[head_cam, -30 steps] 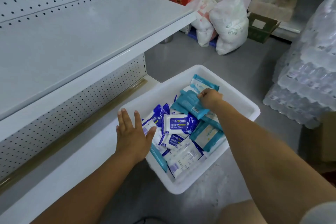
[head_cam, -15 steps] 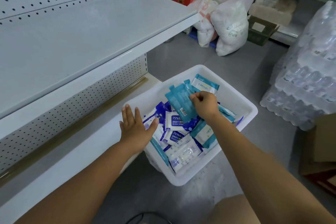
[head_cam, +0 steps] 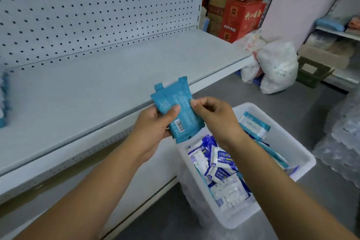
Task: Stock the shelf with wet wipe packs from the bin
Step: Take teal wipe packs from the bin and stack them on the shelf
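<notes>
With fingers [head_cam: 196,103] of left hand [head_cam: 152,125] and right hand [head_cam: 218,119] gripping teal packs [head_cam: 185,121], seemingly two, square edges, then stand them at ten o'clock on shelf [head_cam: 97,87].

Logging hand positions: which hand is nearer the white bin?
Right. The right hand hovers above the white bin at its shelf-side corner, pinching the teal packs; the left hand grips those packs further left, in front of the shelf edge.
</notes>
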Demonstrator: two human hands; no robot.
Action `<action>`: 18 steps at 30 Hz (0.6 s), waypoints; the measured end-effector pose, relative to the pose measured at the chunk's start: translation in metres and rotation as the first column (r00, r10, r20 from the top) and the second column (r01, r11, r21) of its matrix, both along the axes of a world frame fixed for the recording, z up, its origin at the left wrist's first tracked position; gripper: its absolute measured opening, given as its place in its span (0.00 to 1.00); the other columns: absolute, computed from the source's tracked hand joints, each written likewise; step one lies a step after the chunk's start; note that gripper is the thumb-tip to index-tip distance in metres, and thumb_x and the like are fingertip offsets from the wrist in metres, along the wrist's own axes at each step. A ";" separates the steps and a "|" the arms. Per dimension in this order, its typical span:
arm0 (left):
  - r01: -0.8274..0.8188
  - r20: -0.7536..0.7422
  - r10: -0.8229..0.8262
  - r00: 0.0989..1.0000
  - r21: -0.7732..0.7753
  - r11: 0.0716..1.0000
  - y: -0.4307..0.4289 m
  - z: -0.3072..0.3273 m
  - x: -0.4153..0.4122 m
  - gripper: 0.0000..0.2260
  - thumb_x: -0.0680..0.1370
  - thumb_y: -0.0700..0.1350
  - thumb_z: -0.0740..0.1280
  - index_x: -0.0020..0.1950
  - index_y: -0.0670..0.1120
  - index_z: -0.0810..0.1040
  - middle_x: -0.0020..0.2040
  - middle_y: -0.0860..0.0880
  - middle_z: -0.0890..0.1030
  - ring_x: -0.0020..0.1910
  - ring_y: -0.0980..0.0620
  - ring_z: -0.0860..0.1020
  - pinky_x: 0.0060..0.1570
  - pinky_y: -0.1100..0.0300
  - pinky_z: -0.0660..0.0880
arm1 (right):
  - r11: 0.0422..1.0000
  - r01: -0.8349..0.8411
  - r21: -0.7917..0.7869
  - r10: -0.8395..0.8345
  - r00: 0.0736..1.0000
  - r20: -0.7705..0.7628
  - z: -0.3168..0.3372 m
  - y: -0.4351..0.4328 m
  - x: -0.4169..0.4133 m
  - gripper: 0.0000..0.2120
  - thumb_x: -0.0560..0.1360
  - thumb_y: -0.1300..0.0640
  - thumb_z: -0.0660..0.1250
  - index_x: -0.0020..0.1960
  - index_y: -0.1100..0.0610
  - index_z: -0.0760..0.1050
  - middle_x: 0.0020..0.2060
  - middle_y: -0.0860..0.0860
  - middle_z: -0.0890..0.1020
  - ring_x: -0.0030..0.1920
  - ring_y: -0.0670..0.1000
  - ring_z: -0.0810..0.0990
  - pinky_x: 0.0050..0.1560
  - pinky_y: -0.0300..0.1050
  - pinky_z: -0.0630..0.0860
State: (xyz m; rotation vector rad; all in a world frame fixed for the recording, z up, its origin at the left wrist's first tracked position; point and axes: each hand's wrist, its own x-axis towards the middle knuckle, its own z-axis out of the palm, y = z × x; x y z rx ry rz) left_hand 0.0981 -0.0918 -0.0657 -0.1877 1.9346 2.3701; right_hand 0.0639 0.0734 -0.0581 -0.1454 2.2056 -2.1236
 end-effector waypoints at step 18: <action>-0.530 -0.166 0.520 0.838 -0.019 0.848 -0.197 0.046 0.092 0.17 0.79 0.58 0.67 0.63 0.51 0.78 0.56 0.48 0.85 0.56 0.48 0.84 0.60 0.41 0.78 | 0.938 -0.335 0.092 0.347 0.905 -0.244 0.049 -0.242 0.048 0.07 0.81 0.53 0.67 0.49 0.57 0.79 0.40 0.50 0.86 0.41 0.44 0.84 0.38 0.35 0.77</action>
